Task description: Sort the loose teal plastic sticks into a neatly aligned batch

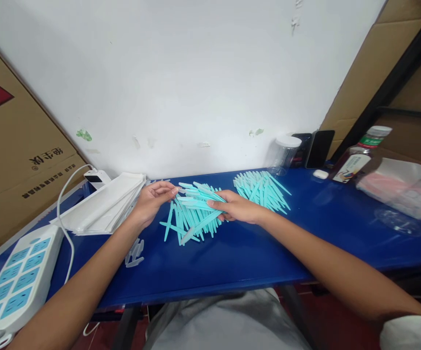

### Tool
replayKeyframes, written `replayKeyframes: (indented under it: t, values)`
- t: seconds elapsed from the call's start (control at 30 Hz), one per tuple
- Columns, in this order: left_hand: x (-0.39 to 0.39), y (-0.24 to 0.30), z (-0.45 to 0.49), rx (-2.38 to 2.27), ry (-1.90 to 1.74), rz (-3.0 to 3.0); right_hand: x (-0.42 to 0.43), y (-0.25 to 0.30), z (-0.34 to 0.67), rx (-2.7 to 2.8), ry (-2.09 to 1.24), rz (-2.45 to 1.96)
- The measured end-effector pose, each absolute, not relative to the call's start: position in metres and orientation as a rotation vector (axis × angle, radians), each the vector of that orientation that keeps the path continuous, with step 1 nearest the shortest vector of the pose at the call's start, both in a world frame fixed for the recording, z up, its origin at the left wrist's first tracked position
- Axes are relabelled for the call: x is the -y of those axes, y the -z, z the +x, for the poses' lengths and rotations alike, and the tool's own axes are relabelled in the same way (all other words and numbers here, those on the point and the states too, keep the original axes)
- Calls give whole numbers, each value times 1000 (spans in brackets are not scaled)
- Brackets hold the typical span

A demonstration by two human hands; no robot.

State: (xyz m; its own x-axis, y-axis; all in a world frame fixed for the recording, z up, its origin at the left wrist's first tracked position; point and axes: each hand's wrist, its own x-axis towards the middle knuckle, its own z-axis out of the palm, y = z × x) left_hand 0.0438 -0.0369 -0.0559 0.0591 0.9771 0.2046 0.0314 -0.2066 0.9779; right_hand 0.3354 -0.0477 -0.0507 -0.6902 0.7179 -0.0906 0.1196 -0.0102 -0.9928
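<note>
On the blue table (232,257) lies a pile of thin turquoise plastic sticks (188,218), with a second pile (263,189) behind it to the right. My right hand (234,208) rests on the near pile, its fingers closed round a bundle of several sticks (199,194) that points left. My left hand (152,201) is at the left end of that bundle, fingers curled and touching the stick tips. A few clear plastic caps (134,253) lie near my left forearm.
A stack of white paper sleeves (104,204) lies at the left. A white power strip (13,287) with its cable sits at the near left corner. A clear jar (285,153), two phones (320,148), a bottle (359,155) and a plastic bag (400,187) stand at the right. Cardboard boxes flank both sides.
</note>
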Motion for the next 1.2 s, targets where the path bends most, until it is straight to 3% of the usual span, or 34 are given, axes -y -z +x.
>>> replayKeyframes:
  t: [0.63, 1.2]
  values:
    - [40, 56, 48, -1068, -1306, 1391, 51, 47, 334, 1838, -1776, -845]
    - [52, 47, 60, -991, -1082, 1197, 57, 48, 330, 1838, -1986, -630]
